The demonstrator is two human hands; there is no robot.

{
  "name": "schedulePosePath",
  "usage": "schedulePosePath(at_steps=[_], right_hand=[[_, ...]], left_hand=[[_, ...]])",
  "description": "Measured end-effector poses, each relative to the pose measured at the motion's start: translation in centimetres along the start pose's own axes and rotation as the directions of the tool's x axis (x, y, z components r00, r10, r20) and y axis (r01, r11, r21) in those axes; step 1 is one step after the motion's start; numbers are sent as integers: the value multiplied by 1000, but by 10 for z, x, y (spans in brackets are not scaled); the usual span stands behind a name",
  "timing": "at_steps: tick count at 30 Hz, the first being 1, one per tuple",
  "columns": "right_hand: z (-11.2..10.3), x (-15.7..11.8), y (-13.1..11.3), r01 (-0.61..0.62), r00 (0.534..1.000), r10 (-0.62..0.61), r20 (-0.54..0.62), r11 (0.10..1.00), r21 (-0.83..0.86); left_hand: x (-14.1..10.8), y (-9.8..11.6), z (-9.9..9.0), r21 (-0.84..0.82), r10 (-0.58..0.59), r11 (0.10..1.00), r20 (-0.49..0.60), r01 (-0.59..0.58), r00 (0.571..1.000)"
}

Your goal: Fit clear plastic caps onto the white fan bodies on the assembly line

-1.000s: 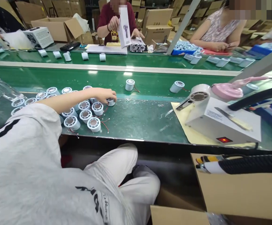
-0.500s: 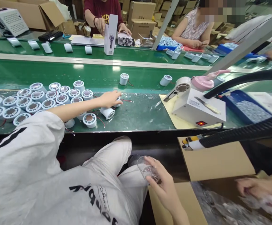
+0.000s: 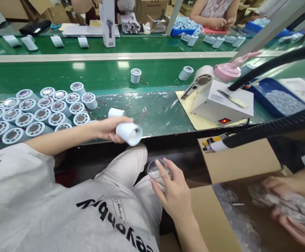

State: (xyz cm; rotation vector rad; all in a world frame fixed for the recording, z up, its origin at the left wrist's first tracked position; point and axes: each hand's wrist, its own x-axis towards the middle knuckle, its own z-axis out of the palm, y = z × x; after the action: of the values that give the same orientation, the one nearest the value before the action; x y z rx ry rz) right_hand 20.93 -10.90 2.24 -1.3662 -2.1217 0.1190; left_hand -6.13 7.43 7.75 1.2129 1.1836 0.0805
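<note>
My left hand (image 3: 114, 129) is closed around a light blue cylindrical fan housing (image 3: 128, 133), tilted with one end toward my right hand, just over the bench's front edge. Another blue housing (image 3: 116, 112) lies on its side on the bench behind that hand. In my right hand (image 3: 172, 182), above my lap, is a clear round plastic cup-like piece (image 3: 156, 168), pinched between thumb and fingers. Many more housings (image 3: 42, 114) stand grouped at the left, vented ends up, some with thin red wires.
A white box-shaped device (image 3: 220, 101) with a lit red switch stands on the bench, a black hose (image 3: 262, 136) beside it. Below it is an open carton (image 3: 236, 159); another person's hands (image 3: 286, 196) handle clear plastic there. Housings rest on the green belt (image 3: 97, 75) beyond.
My left hand has picked up a blue housing from the bench and brought it toward me. My right hand, still holding the clear piece, has risen slightly. The view has tilted down.
</note>
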Motion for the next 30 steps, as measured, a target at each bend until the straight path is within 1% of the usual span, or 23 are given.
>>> schedulePosePath(at_steps=[1, 2, 3, 4, 5, 7, 9, 10, 11, 12, 14, 16, 19, 22, 24, 25, 26, 27, 28, 29, 30], right_hand=[[3, 5, -6, 16, 1000, -17, -24, 999, -42], [5, 10, -10, 12, 999, -15, -37, 996, -83], [8, 14, -12, -7, 999, 3, -37, 993, -121], [10, 17, -12, -38, 999, 35, -24, 987, -154], [11, 18, -10, -72, 997, 73, -2, 981, -180], [11, 18, -3, -131, 987, 145, 62, 973, -189], [7, 13, 4, -177, 973, 190, 133, 979, -104], [5, 11, 7, -207, 963, 208, 172, 978, -24], [2, 9, 8, -245, 952, 227, 205, 967, 70], [0, 7, 9, -291, 941, 250, 230, 942, 167], [-4, 5, 9, -380, 918, 310, 247, 865, 327], [-6, 5, 8, -446, 895, 388, 219, 790, 422], [-6, 7, 7, -514, 849, 496, 184, 690, 509], [-4, 9, 9, -568, 789, 577, 211, 555, 608], [-4, 10, 11, -586, 751, 611, 252, 438, 682], [-4, 9, 12, -583, 739, 618, 269, 386, 715], [-5, 9, 13, -572, 734, 620, 276, 347, 743], [-5, 7, 13, -556, 742, 610, 277, 330, 763], [-6, 5, 14, -540, 763, 586, 274, 344, 768], [-7, 3, 14, -530, 789, 553, 269, 389, 754], [-9, 1, 13, -519, 818, 514, 259, 464, 718]], left_hand=[[1, -12, 20, -97, -4, 995, 170, 21, 985], [4, -22, 38, -169, 24, 985, 303, 29, 953], [6, -29, 53, -207, 72, 978, 386, 10, 920], [9, -34, 67, -213, 129, 976, 429, -38, 894], [12, -36, 77, -186, 186, 976, 444, -112, 877], [17, -33, 90, -44, 308, 947, 413, -319, 857], [19, -28, 96, 166, 440, 843, 335, -511, 834], [19, -26, 97, 255, 501, 782, 286, -569, 817], [19, -25, 98, 314, 551, 735, 240, -601, 799], [19, -26, 99, 342, 586, 709, 200, -617, 785], [21, -31, 101, 333, 629, 695, 149, -638, 763], [26, -39, 103, 311, 663, 679, 130, -665, 737], [35, -50, 104, 304, 712, 629, 144, -716, 687], [38, -55, 102, 237, 724, 611, 216, -755, 655], [37, -54, 101, 158, 708, 633, 277, -758, 649], [35, -54, 101, 118, 695, 654, 295, -747, 655], [34, -53, 101, 81, 681, 681, 296, -728, 670], [32, -53, 102, 41, 662, 714, 285, -699, 693], [30, -53, 103, -3, 637, 751, 270, -661, 722], [29, -54, 105, -55, 610, 784, 256, -619, 750], [27, -54, 106, -108, 581, 812, 247, -574, 775]])
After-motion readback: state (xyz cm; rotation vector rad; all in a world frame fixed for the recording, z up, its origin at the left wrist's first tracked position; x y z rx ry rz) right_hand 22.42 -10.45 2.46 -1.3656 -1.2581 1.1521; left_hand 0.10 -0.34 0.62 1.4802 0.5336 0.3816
